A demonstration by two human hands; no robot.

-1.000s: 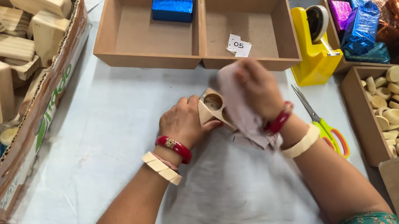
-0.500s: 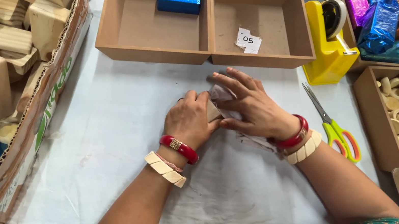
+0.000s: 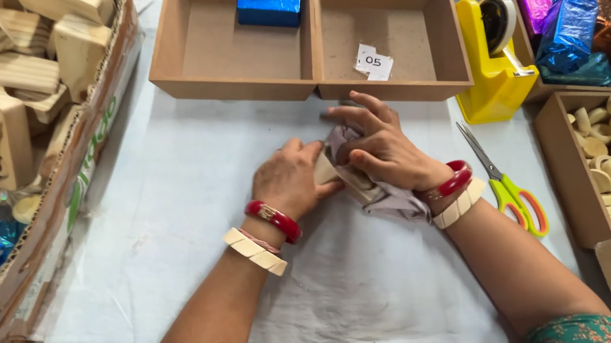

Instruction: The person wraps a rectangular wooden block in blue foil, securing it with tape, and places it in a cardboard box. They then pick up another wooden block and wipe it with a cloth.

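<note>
Small wooden piece [image 3: 327, 170] between both hands, left hand [image 3: 289, 181] gripping it, right hand [image 3: 381, 146] pressing grey cloth [image 3: 396, 200] over it

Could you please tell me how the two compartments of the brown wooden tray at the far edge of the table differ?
The left compartment holds a shiny blue foil-wrapped block at its far right corner; the right compartment holds only a small white paper slip near its left wall. Both are open-topped, brown, alike in shape, and share a middle wall.
</note>
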